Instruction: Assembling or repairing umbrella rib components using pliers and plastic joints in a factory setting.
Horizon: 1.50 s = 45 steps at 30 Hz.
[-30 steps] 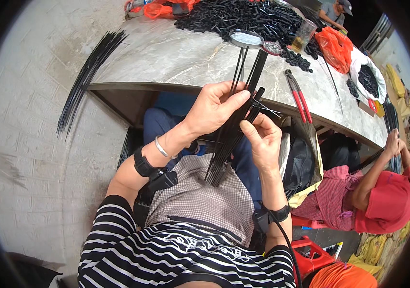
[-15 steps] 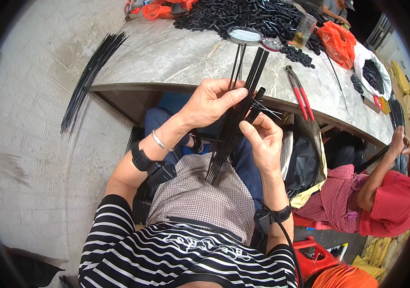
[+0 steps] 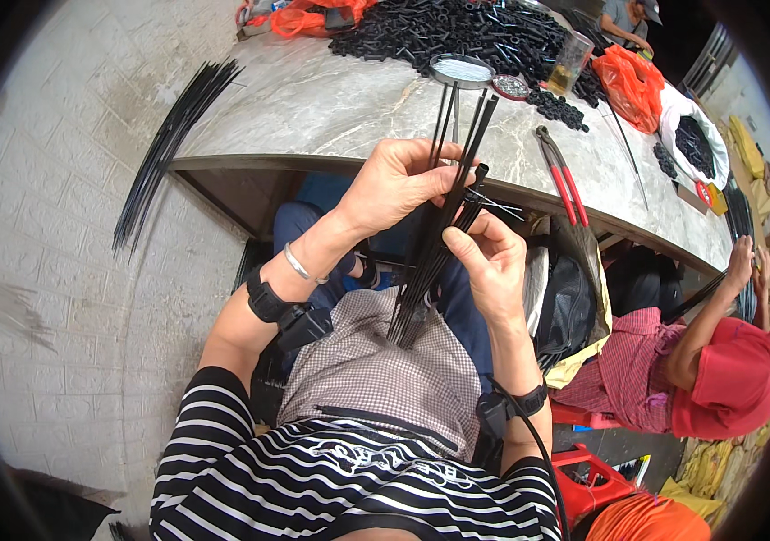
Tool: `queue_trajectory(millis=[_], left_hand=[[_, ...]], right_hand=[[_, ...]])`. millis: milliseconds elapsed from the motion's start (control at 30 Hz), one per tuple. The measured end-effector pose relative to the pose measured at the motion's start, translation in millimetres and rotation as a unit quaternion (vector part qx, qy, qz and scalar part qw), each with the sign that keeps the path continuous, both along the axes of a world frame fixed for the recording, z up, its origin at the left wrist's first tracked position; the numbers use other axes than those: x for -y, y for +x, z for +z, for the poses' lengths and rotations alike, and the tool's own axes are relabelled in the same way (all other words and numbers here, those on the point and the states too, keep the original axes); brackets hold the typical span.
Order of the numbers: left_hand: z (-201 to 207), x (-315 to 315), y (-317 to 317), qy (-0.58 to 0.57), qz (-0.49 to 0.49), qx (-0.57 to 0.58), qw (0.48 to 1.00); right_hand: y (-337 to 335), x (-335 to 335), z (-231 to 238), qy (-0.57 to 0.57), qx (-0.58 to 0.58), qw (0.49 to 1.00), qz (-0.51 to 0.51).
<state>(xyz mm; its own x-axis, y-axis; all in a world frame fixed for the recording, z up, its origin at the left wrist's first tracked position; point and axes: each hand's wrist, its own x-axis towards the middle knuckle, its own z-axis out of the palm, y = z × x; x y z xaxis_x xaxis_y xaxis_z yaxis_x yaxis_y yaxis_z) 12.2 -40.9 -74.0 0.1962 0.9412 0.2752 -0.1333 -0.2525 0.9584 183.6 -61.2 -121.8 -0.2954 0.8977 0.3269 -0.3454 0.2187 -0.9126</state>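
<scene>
A bundle of thin black rods (image 3: 417,293) stands tilted over my lap, its lower ends on the checked apron (image 3: 358,347). Closed round its upper part is my left hand (image 3: 400,185), pinching several rods between thumb and fingers, their tips fanning up toward the table. Lower and to the right, my right hand (image 3: 491,266) pinches the same bundle. A thicker black tube end (image 3: 481,169) pokes up between the hands. Thin pale wire-like ends (image 3: 500,206) stick out sideways just above my right fingers. Where the fingers overlap the rods, the exact grip is hidden.
On the stone-topped table (image 3: 313,108) are a heap of black tubular parts (image 3: 457,36), two round dishes, a glass, and red-handled pliers (image 3: 565,180). Black rods (image 3: 173,149) overhang its left edge. A co-worker in a red hat (image 3: 737,379) sits at right; a bag (image 3: 570,302) stands nearer.
Both hands have shifted very slightly left with the bundle. The upper rods by my left fingers have changed their spread. At the right, the co-worker's hands have moved apart a little.
</scene>
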Motion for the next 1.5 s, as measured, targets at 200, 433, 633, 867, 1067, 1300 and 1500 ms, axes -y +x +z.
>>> queue_trajectory(millis=[200,433,633,867,1067,1300,1500], left_hand=[[16,9,-6,-0.017,-0.066,-0.006,0.998],[21,8,-13,-0.028,-0.061,-0.088,0.994],[21,13,-9,-0.005,-0.063,-0.099,0.993],[18,11,-10,0.022,-0.098,-0.115,0.988],[12,16,-6,0.019,-0.067,-0.095,0.993],[18,20,3,0.006,-0.082,-0.099,0.992],[14,23,1,0.019,-0.058,-0.082,0.995]], right_hand=[[0,0,-1,-0.007,-0.017,1.000,0.025],[-3,3,0,-0.016,-0.011,1.000,0.022],[1,3,-5,-0.028,-0.031,0.998,0.040],[6,2,-8,-0.088,-0.046,0.992,0.083],[-2,11,-4,-0.029,-0.018,0.999,-0.008],[5,11,-2,-0.059,-0.008,0.998,-0.003],[2,12,4,-0.023,0.053,0.998,-0.036]])
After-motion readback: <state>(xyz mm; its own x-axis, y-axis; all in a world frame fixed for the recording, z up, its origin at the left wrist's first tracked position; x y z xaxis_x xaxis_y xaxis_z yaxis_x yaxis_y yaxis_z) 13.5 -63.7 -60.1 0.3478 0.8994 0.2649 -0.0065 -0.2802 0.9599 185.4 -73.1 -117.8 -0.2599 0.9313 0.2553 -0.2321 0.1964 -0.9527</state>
